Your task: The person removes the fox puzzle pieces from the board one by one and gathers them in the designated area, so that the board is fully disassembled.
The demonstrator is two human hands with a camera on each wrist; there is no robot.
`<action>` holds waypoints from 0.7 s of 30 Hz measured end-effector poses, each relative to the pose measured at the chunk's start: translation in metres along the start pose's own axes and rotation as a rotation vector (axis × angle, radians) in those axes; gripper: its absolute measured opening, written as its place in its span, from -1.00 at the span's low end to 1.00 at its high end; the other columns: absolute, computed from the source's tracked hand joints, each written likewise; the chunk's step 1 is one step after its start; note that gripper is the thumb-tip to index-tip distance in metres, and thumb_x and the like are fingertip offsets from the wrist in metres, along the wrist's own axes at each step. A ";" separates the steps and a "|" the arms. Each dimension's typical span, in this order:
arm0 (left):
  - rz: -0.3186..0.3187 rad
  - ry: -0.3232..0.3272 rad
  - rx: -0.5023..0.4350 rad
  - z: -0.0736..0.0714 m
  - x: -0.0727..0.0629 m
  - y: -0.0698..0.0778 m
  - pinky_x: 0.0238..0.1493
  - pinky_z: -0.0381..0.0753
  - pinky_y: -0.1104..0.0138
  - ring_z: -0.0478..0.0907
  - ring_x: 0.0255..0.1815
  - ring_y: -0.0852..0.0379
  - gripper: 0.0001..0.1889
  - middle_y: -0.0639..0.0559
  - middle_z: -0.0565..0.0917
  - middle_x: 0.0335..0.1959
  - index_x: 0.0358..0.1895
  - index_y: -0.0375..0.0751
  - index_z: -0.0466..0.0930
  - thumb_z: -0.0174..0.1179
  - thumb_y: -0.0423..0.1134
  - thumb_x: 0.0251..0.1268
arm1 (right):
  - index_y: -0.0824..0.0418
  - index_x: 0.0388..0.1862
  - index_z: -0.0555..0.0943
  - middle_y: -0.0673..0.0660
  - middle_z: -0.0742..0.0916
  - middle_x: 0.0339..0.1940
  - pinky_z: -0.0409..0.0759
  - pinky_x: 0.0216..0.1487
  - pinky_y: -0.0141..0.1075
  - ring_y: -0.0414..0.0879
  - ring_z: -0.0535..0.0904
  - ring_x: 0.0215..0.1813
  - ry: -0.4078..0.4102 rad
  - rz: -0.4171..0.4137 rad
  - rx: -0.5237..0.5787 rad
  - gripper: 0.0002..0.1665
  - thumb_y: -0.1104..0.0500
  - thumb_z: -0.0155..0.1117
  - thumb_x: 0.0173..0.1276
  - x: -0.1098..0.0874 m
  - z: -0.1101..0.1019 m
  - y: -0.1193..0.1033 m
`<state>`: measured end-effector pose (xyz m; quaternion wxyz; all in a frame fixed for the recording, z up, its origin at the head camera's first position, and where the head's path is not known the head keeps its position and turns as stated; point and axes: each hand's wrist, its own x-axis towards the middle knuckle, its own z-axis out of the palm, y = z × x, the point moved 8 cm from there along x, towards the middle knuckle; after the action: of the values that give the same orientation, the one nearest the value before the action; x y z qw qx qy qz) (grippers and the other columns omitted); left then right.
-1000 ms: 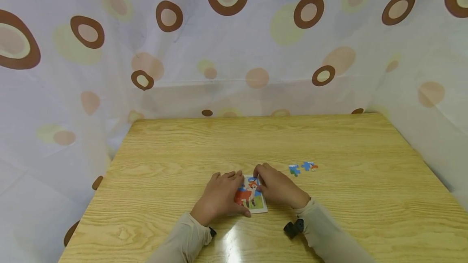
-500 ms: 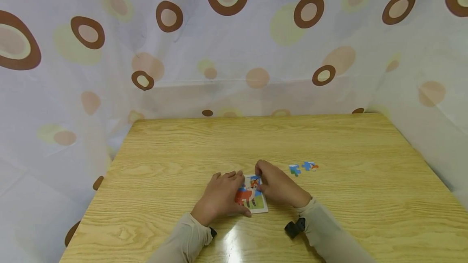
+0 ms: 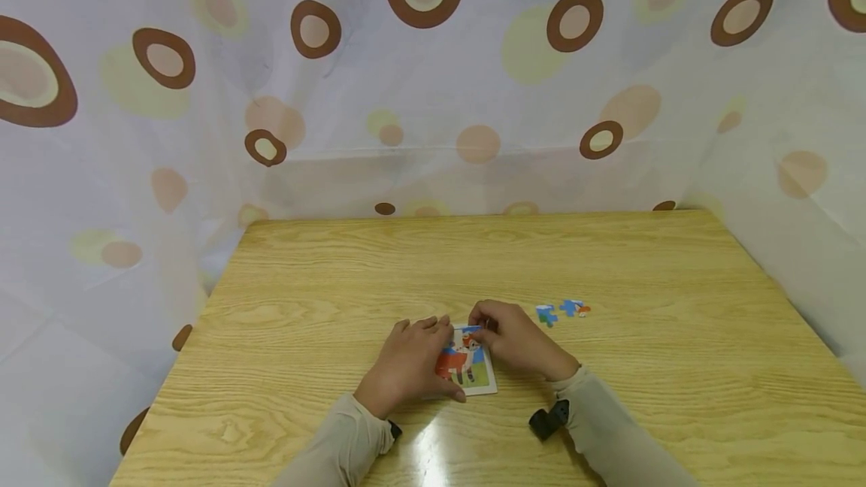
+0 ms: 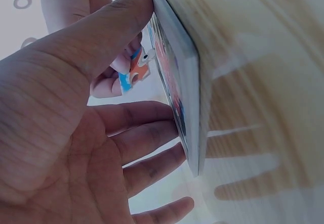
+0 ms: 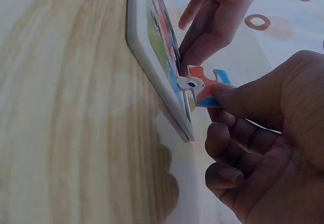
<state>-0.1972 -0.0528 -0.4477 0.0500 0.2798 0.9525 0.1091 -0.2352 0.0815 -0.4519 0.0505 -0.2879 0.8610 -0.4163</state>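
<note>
A jigsaw puzzle board (image 3: 467,373) with a pale border and a red deer picture lies on the table. My left hand (image 3: 409,363) rests across its left part, fingers extended at the far side and thumb along the near edge. Between thumb and forefinger my right hand (image 3: 521,340) pinches a puzzle piece (image 5: 200,85) with an orange and white face, an eye and blue parts. In the right wrist view that piece stands out from the board's face, its lower end right at the surface. The hand's other fingers curl beneath. Part of the picture is hidden by my left hand.
Beyond my right hand lie two loose puzzle pieces, a blue and green one (image 3: 546,315) and a blue one with orange (image 3: 575,308). The wooden table (image 3: 325,269) ends at a spotted white curtain (image 3: 433,111) behind.
The right hand has stayed over the board's far right corner, lifting slightly, then lowering and tilting the pinched piece. The left hand has kept its place on the board.
</note>
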 end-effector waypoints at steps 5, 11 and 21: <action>0.005 0.001 -0.004 -0.001 -0.001 0.001 0.40 0.36 -0.16 0.41 0.47 -0.09 0.05 -0.12 0.49 0.46 0.44 -0.20 0.49 0.56 0.36 -0.12 | 0.13 -0.22 0.66 -0.07 0.67 -0.35 0.55 -0.29 -0.29 -0.19 0.53 -0.34 0.021 0.003 0.011 -0.91 0.31 0.32 0.47 0.000 -0.007 0.005; 0.008 0.000 0.001 -0.002 -0.002 0.003 0.39 0.37 -0.15 0.42 0.46 -0.10 0.03 -0.12 0.49 0.46 0.41 -0.21 0.51 0.57 0.35 -0.12 | 0.16 -0.23 0.69 -0.04 0.67 -0.39 0.52 -0.36 -0.31 -0.19 0.50 -0.42 0.065 0.005 -0.007 -0.91 0.35 0.35 0.43 -0.003 -0.024 0.016; 0.004 -0.018 -0.003 -0.002 -0.002 0.003 0.41 0.34 -0.15 0.39 0.48 -0.09 0.06 -0.13 0.47 0.48 0.45 -0.22 0.46 0.56 0.34 -0.09 | 0.18 -0.16 0.70 0.04 0.67 -0.39 0.48 -0.42 -0.30 -0.11 0.49 -0.50 0.049 0.124 0.007 -0.95 0.28 0.31 0.51 -0.013 -0.064 0.034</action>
<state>-0.1944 -0.0521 -0.4450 0.0586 0.2824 0.9514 0.1084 -0.2611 0.1491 -0.4381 0.0561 -0.2234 0.8768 -0.4221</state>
